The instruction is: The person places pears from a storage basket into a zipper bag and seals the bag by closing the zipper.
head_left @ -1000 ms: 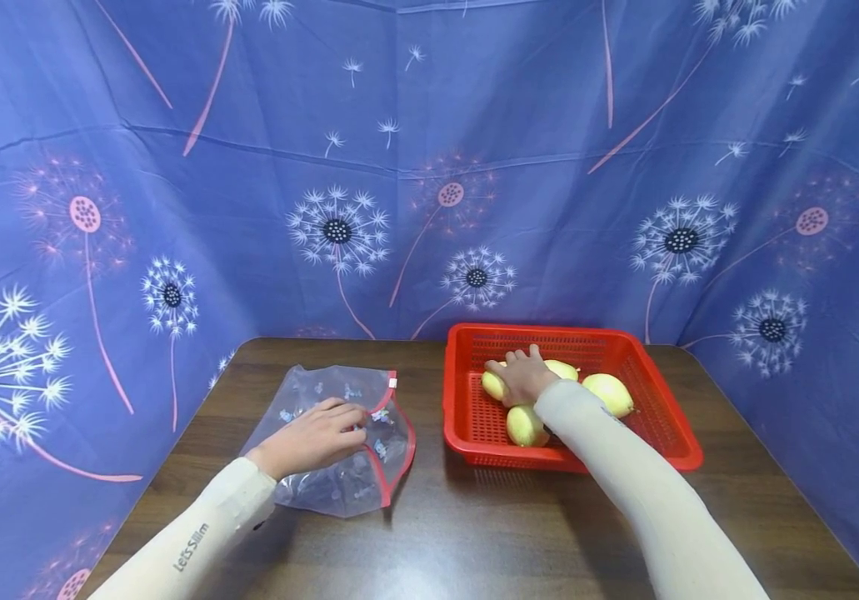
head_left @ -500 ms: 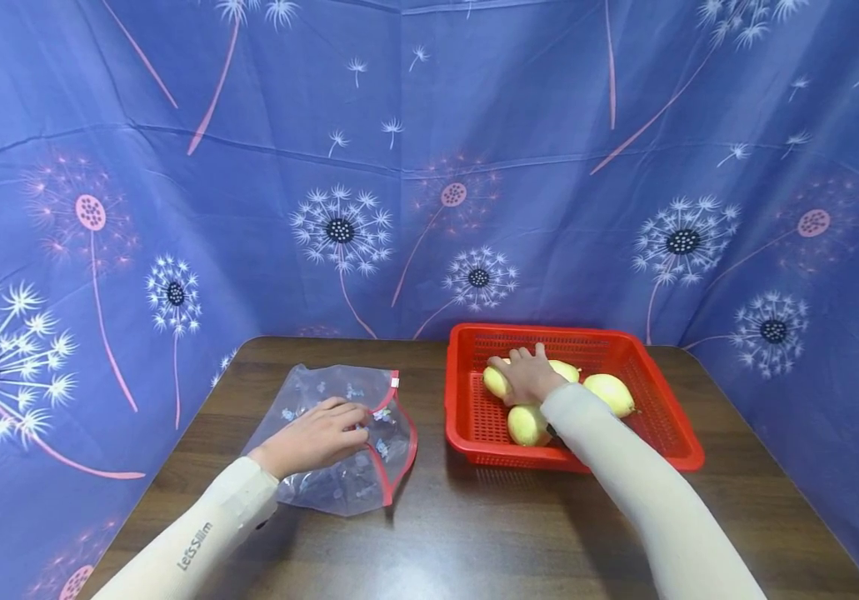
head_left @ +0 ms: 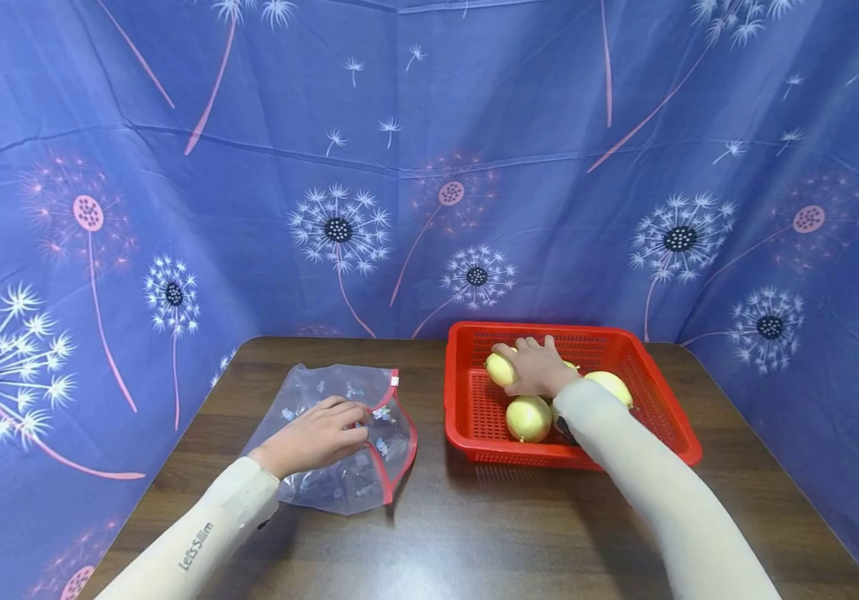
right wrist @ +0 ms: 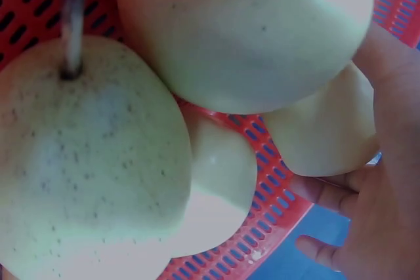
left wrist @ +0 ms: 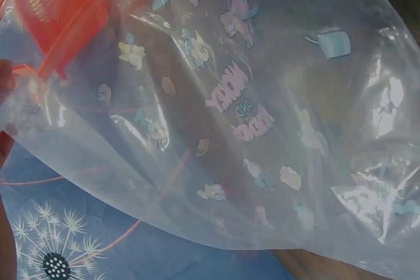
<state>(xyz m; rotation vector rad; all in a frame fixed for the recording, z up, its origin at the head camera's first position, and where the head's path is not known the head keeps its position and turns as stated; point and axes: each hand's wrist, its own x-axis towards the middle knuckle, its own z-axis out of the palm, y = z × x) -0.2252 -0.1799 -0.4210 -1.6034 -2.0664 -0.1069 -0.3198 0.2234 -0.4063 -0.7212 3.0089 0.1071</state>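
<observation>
My left hand [head_left: 317, 437] pinches the red zip edge of a clear plastic bag [head_left: 332, 487] printed with small cartoon figures. Through the film in the left wrist view, the bag [left wrist: 216, 162] looks slack, and fingertips grip its edge at the far left. Over a red basket [head_left: 466, 433], my right hand [head_left: 537, 368] grips a yellow-green pear [head_left: 501, 369], thumb and fingers around it. The right wrist view has the held pear [right wrist: 328, 122] beside the palm. Near it in the basket lie a front pear [head_left: 529, 418] and a right-hand pear [head_left: 611, 386]; another is partly hidden behind the hand.
The basket stands at the back right of a brown wooden table [head_left: 429, 542], the bag to its left. A blue dandelion-print cloth [head_left: 399, 275] hangs close behind and along both sides.
My right hand has moved slightly right and up with the pear in its grip. The front pear has rolled, its stem now facing the near side. The left hand and bag have stayed put.
</observation>
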